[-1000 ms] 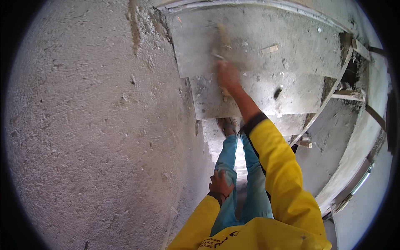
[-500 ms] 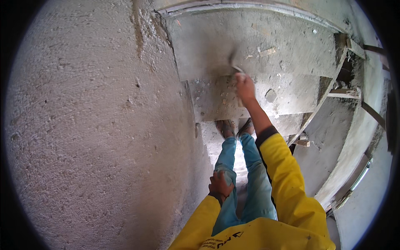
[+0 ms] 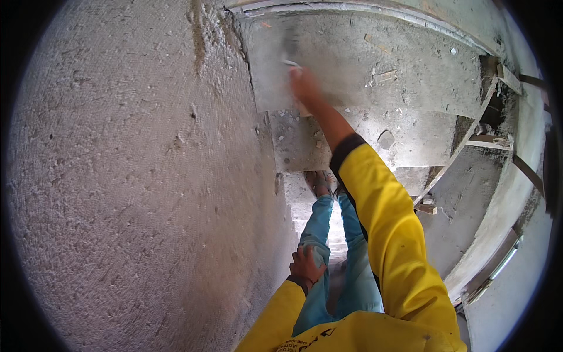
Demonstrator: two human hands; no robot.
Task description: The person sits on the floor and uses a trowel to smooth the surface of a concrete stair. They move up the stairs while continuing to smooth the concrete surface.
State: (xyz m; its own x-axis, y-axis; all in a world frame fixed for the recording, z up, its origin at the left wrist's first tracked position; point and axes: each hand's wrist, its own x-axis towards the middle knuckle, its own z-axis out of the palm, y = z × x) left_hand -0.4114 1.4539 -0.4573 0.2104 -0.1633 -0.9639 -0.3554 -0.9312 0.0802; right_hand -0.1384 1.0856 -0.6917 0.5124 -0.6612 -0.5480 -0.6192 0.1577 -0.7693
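Observation:
My right hand is closed round a trowel, reached out over the left part of the upper concrete step. The trowel's bent metal neck shows beyond my fist, and a pale wooden handle end sticks out behind it. Its blade is a dark smear from motion, so contact with the step cannot be made out. My left hand lies with its fingers spread on the left leg of my blue trousers, holding nothing.
A rough concrete wall fills the left side. Wood scraps and crumbs of debris lie on the steps. A flat grey lump sits on the lower step. Timber boards edge the stairs at right, with dark gaps behind.
My right hand has swept the trowel leftward and farther up across the upper step. My left hand stays on my leg.

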